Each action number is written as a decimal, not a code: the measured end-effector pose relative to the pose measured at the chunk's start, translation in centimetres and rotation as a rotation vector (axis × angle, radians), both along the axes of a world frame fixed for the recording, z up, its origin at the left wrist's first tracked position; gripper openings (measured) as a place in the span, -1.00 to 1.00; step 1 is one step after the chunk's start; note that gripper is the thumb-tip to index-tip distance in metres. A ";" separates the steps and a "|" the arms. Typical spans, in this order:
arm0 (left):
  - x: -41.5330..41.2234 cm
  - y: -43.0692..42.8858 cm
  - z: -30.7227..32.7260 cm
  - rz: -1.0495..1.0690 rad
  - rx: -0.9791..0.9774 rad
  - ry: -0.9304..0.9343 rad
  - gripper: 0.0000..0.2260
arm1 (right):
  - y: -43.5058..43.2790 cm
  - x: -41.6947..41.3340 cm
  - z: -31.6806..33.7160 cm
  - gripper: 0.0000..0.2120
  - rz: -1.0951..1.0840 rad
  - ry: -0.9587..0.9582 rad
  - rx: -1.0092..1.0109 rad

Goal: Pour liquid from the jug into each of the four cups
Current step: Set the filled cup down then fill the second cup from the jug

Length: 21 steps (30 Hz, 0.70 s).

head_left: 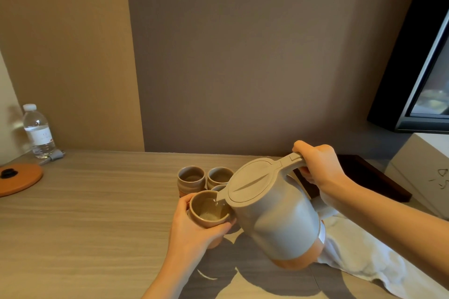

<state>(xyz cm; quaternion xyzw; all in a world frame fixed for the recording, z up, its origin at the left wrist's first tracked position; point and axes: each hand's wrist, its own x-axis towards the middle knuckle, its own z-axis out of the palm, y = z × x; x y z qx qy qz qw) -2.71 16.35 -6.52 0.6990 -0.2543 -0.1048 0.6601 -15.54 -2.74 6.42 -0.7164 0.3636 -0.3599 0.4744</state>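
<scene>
We see the right hand [320,165] clasped round the handle of the grey jug [274,211], tilted so its spout hangs over the cup [209,211] that the left hand [194,228] grips and holds just above the worktop [97,213] near its front edge. A thin stream enters this cup, which looks partly filled. Three further cups wait behind, toward the back edge: two [190,177] [218,175] plainly visible, the third [218,187] mostly hidden by the spout. We judge that a steeper tilt could overshoot the rim and spill onto the patterned cloth [255,281] below.
</scene>
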 end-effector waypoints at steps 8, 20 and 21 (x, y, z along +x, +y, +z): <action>0.5 -0.4 0.7 0.018 -0.022 0.016 -0.23 | 0.0 -1.0 -0.5 -0.75 -0.044 -0.120 0.134; 3.6 -0.1 -0.3 0.097 -0.048 0.041 -0.24 | -1.1 -2.4 -1.3 -0.74 -0.125 -0.173 0.170; 3.9 -0.1 -0.5 0.109 -0.045 0.044 -0.24 | -1.2 -2.5 -1.5 -0.75 -0.130 -0.169 0.172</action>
